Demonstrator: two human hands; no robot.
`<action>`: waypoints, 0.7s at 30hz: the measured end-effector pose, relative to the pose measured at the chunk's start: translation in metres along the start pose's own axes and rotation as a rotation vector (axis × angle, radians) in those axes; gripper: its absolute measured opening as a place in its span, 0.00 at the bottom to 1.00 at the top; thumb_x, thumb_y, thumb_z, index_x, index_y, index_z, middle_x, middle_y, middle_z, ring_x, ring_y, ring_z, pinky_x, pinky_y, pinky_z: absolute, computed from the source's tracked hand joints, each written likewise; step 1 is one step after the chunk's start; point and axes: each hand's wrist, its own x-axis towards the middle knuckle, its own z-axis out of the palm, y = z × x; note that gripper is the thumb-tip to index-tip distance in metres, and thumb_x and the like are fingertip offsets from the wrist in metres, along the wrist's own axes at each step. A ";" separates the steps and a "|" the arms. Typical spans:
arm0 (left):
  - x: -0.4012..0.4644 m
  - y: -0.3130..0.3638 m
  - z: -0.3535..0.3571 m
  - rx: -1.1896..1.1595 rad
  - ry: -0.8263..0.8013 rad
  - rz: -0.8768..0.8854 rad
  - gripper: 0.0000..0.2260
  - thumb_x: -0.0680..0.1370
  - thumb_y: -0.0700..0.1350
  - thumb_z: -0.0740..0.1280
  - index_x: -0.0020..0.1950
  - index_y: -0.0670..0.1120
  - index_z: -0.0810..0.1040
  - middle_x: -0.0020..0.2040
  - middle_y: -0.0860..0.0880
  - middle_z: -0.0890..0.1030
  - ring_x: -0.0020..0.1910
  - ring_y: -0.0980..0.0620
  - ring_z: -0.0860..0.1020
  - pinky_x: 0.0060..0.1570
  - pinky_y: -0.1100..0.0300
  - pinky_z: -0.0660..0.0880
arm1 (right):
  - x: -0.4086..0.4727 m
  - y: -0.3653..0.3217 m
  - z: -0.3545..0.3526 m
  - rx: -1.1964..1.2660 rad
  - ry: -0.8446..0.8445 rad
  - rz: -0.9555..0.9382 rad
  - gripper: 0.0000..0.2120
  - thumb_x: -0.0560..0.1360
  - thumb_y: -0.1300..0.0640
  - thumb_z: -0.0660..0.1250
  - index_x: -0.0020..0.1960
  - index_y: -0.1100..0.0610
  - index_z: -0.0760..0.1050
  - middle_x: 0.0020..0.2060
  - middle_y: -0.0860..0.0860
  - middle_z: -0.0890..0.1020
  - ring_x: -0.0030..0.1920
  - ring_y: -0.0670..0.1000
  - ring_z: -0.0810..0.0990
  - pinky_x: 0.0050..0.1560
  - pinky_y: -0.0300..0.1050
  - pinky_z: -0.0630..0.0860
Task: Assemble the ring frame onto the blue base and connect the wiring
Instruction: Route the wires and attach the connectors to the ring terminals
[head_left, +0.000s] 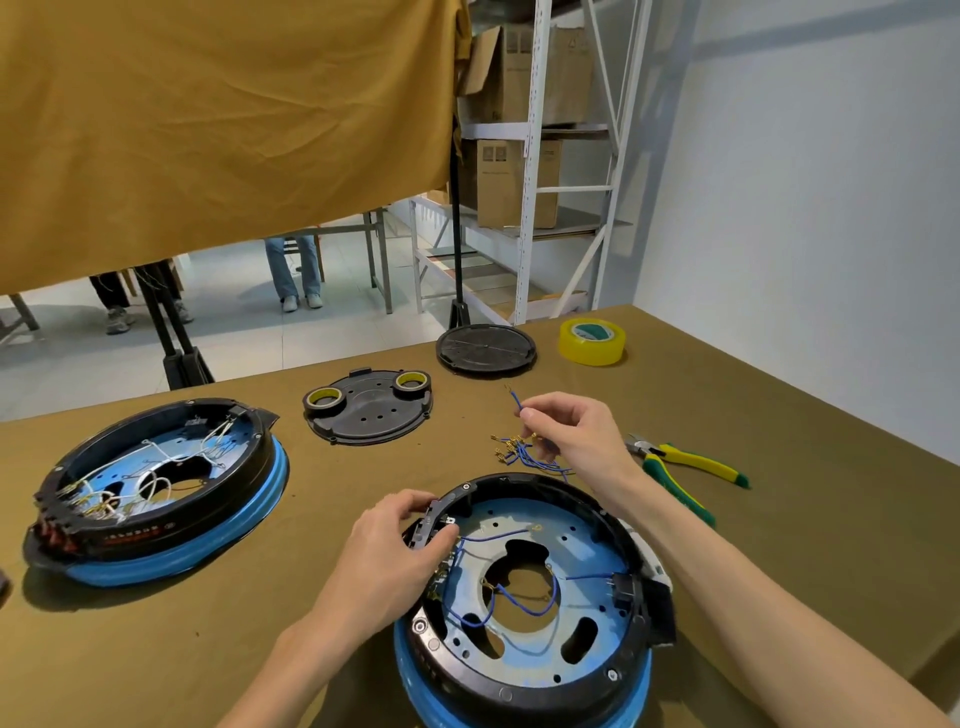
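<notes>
While left hand grips ring frame, right hand pinches blue wire, pliers beside.

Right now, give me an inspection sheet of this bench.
Surface: olive-brown cloth-covered table.
Job's things: black ring frame seated on the round blue base nearest the camera; a second ring-and-base unit with white wires at left.
Clutter: yellow-handled pliers; roll of clear yellowish tape; black cover plate carrying two small tape rolls; round black disc.
Grippers: left hand grips the frame's near-left rim; right hand pinches a short blue wire.
Cables: bundle of blue wires with brass terminals loose on the cloth; blue wires routed inside the frame.
Surroundings: mustard curtain; shelving with cardboard boxes; people's legs beyond.
</notes>
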 end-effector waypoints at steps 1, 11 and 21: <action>-0.001 0.000 -0.001 0.046 0.016 0.030 0.16 0.78 0.59 0.71 0.64 0.61 0.72 0.59 0.67 0.74 0.61 0.64 0.72 0.61 0.65 0.69 | -0.005 -0.001 0.002 0.035 -0.023 0.016 0.05 0.80 0.64 0.69 0.51 0.64 0.83 0.35 0.53 0.83 0.30 0.49 0.76 0.31 0.38 0.73; -0.002 0.017 -0.015 -0.242 0.178 0.133 0.08 0.82 0.45 0.68 0.59 0.53 0.83 0.52 0.59 0.85 0.54 0.61 0.81 0.56 0.62 0.78 | -0.050 -0.001 0.034 0.191 -0.364 0.154 0.05 0.81 0.69 0.64 0.48 0.64 0.77 0.32 0.55 0.80 0.26 0.50 0.70 0.30 0.39 0.68; -0.006 0.032 -0.029 -0.502 -0.042 0.128 0.06 0.76 0.50 0.74 0.46 0.50 0.89 0.43 0.50 0.88 0.45 0.52 0.87 0.46 0.65 0.80 | -0.062 0.000 0.035 0.229 -0.491 0.204 0.08 0.83 0.64 0.63 0.51 0.62 0.81 0.30 0.54 0.76 0.24 0.49 0.63 0.26 0.40 0.59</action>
